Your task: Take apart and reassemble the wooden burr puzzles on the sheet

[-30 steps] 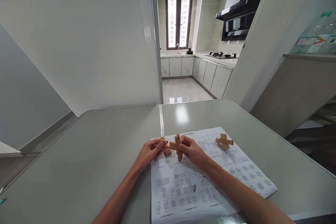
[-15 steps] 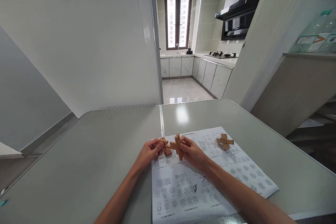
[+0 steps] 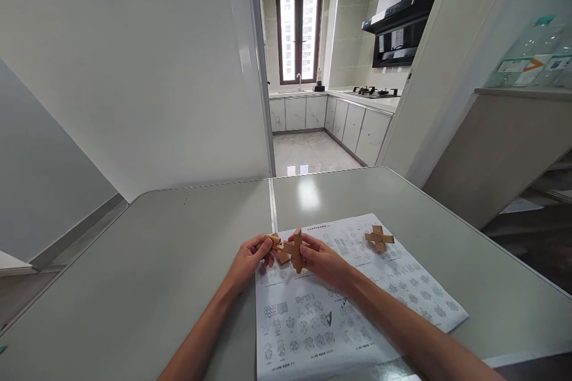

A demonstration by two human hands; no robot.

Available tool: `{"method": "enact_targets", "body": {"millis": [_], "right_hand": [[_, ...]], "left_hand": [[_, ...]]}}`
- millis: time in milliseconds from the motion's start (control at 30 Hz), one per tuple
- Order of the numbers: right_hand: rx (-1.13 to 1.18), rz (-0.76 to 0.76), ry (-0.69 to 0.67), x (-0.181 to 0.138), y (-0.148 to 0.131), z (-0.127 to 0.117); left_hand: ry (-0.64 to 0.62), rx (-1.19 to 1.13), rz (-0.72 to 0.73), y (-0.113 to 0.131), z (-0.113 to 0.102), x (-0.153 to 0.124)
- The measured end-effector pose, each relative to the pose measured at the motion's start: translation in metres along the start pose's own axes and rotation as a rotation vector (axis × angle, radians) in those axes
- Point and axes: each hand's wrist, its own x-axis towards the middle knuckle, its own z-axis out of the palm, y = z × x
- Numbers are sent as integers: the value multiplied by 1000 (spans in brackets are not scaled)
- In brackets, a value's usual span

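Note:
My left hand (image 3: 252, 255) pinches a small notched wooden puzzle piece (image 3: 274, 240) between thumb and fingertips. Facing it, my right hand (image 3: 320, 256) grips a few wooden puzzle pieces joined in a cross (image 3: 297, 250), one bar standing upright. The two held parts are very close; whether they touch I cannot tell. Just below and behind them another wooden block (image 3: 283, 258) lies on the printed sheet, partly hidden. Under both hands spreads the instruction sheet (image 3: 308, 303) with rows of line diagrams. A second cross-shaped cluster of wooden pieces (image 3: 379, 239) rests on the sheet's upper right.
The grey-green table (image 3: 201, 220) has a seam running away from me. Large clear bottles (image 3: 531, 53) stand on a ledge at the right. Beyond the table, a doorway opens onto a kitchen with a stove (image 3: 374, 92).
My right hand has turned the joined pieces slightly, and the small piece in my left hand now sits at a different angle. The whole view has shifted a little.

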Motion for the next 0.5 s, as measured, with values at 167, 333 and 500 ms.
{"method": "enact_targets", "body": {"millis": [167, 333, 500], "right_hand": [[-47, 5, -36, -1, -2, 2], [-76, -6, -35, -1, -4, 5], [-90, 3, -50, -3, -7, 8]], "left_hand": [[22, 6, 1, -1, -3, 0], [33, 16, -2, 0, -3, 1], [25, 13, -5, 1, -2, 1]]}}
